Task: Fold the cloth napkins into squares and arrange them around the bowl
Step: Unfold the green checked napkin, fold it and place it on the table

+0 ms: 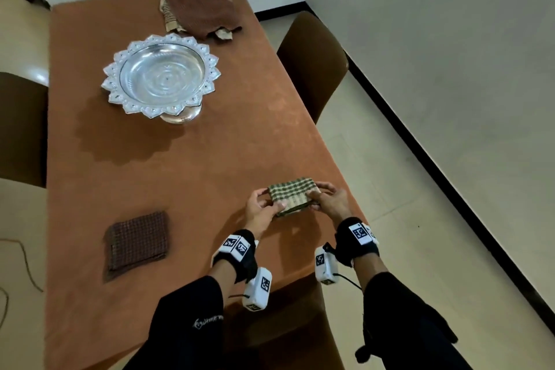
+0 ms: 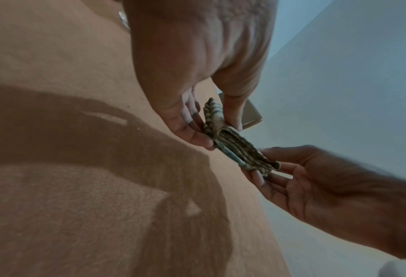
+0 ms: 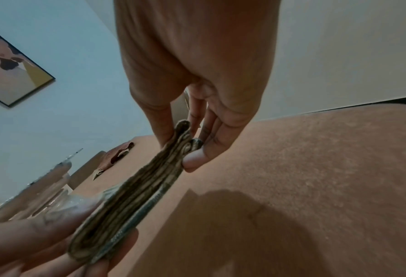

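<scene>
Head view, near right part of table [image 1: 186,159]: green-checked napkin [image 1: 292,194] held just above the cloth, folded to a thick small packet, pinched at its left end by left hand [image 1: 261,209] and at its right end by right hand [image 1: 329,200]. Thumbs on top, fingers beneath, clamped on the layers at both ends, probably to keep the folds stacked and edges aligned before setting down. Layered edge plain in both wrist views. Brown folded napkin [image 1: 138,240] flat at near left, well apart from silver bowl [image 1: 162,72], so likely parked, not yet arranged. Unfolded pile of cloths [image 1: 198,7] at far end, waiting. Bowl mid-table, space left all round for the squares. Writing: square black-and-white marker codes on wrist units; pale lettering on left sleeve [image 1: 192,324], too small to read.
</scene>
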A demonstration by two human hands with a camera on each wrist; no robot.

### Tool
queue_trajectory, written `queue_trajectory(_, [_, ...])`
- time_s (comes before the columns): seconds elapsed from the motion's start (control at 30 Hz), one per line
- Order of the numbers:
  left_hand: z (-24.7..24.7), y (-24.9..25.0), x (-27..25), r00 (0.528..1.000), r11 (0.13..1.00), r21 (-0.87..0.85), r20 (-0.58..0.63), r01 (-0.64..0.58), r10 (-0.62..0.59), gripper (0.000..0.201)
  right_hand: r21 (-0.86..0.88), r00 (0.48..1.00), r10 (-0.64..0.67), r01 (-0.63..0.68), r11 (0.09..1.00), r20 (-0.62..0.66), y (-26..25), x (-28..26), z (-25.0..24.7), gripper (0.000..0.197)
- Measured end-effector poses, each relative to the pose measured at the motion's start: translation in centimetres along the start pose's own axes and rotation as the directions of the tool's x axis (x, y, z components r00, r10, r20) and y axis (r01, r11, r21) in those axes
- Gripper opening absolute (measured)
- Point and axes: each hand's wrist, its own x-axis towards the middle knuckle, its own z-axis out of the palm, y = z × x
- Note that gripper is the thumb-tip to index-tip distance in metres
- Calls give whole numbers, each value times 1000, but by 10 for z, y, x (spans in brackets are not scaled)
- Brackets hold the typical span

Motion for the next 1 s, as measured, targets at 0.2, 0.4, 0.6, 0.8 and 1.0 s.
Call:
queue_trajectory(0.2, [25, -15, 37, 997, 990, 136, -64, -40, 49, 60, -372, 985, -162, 169, 913, 52, 13, 53, -4, 29])
queue_trajectory(0.4, [33, -32, 16, 815, 527, 764, -1, -374, 580, 68, -768, 833, -530, 441, 464, 157, 31, 32, 2, 62])
queue_trajectory(0.6, [24, -63, 21, 815, 53, 872, 431, -486, 388, 79, -833, 774, -473, 536, 137, 420, 76, 14, 12, 68])
queue_trajectory(0.8, [20, -56, 22, 819, 4, 868, 468, -497, 330, 81, -840, 799, -432, 521, 150, 418, 70, 9, 15, 74])
queue_trajectory(1.0, [-26, -54, -8, 830, 244, 839, 358, -487, 427, 64, -786, 762, -594, 523, 330, 258, 64, -41, 22, 49])
